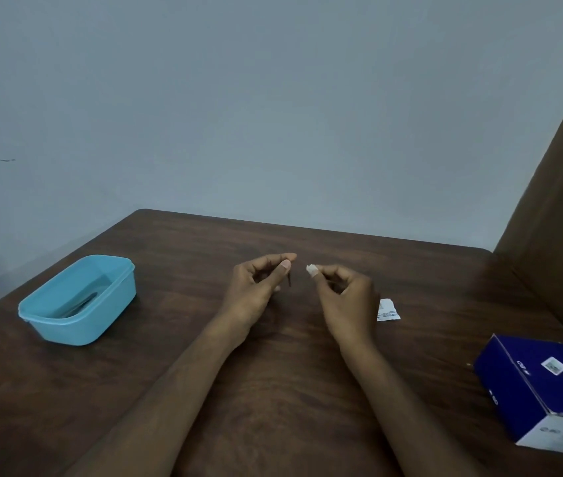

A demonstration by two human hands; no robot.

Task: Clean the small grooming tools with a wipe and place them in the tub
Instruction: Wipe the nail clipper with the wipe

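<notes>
Grooming tool (289, 279), a thin dark sliver, was pinched in the left hand (256, 287) between thumb and forefinger; its long axis ran close to upright, the free end pointing down toward the surface (273, 390), though it was too small to say what kind of tool it was. Just right of that grip, apart from it by a narrow gap, the right hand (345, 297) pinched a small white wipe (311, 269) at its fingertips; wipe and tool were not touching. Beyond the right grip's outer side lay a torn white sachet (388, 309); nearer, far right, a blue box (541, 383). Well left of the left grip stood the blue tub (49, 321), with at least one slim tool (78, 304) inside. By my reading, some cleaning was done; this piece awaited the tub.
</notes>
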